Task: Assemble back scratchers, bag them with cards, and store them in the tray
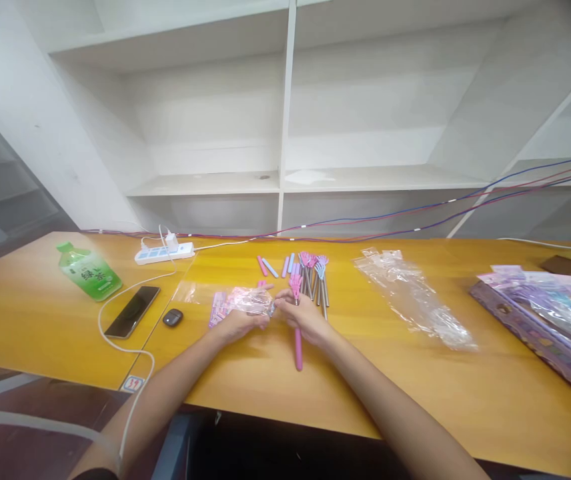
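Observation:
My right hand is closed round a back scratcher with a pink claw head and a pink handle. The claw points away from me and the handle toward me. My left hand grips a clear plastic bag, its fingers partly hidden; the bag's edge meets my right fingertips. Beneath the bag lies a pink and purple printed card. Just beyond my right hand, several back scratchers with pink or blue claws and metal rods lie together. Loose pink and blue handle sleeves rest beside them.
Clear plastic bags lie to the right, with a purple printed box of packets beyond. At the left are a green tea bottle, a phone, a black mouse, a power strip and a white cable.

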Motion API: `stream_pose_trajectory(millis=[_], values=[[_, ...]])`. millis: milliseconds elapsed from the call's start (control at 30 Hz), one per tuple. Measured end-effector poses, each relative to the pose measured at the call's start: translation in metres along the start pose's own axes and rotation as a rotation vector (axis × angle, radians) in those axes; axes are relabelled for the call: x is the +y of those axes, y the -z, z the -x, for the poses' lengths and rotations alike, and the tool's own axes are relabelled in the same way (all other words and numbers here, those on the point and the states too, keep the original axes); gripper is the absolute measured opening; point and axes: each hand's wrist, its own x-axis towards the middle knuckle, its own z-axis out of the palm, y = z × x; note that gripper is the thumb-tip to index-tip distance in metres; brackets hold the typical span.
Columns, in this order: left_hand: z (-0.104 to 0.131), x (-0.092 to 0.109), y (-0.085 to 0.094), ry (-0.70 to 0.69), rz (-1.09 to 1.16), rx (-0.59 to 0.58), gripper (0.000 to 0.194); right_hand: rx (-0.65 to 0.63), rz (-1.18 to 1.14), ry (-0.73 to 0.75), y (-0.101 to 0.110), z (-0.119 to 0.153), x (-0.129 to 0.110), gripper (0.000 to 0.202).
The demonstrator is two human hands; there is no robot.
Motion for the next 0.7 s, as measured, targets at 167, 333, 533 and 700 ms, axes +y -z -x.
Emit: stream_pose_trajectory(millis=[167, 333, 533, 700], values=[[0.0, 0.008, 0.014, -0.108, -0.098, 0.122, 0.081, 0.01, 0.005, -0.015, 0.001, -0.001, 0.002, 0.053], [0.004, 0.016, 0.017, -0.105, -0.27, 0.133, 0.079, 0.012, -0.01, -0.035, 0.001, 0.0, 0.0, 0.061], [0.006, 0.017, 0.011, -0.106, -0.377, 0.154, 0.066, -0.117, 0.068, -0.064, -0.004, 0.008, -0.003, 0.048], [0.005, 0.016, 0.012, -0.142, -0.38, 0.224, 0.064, 0.078, -0.047, -0.023, -0.002, 0.001, -0.002, 0.044]])
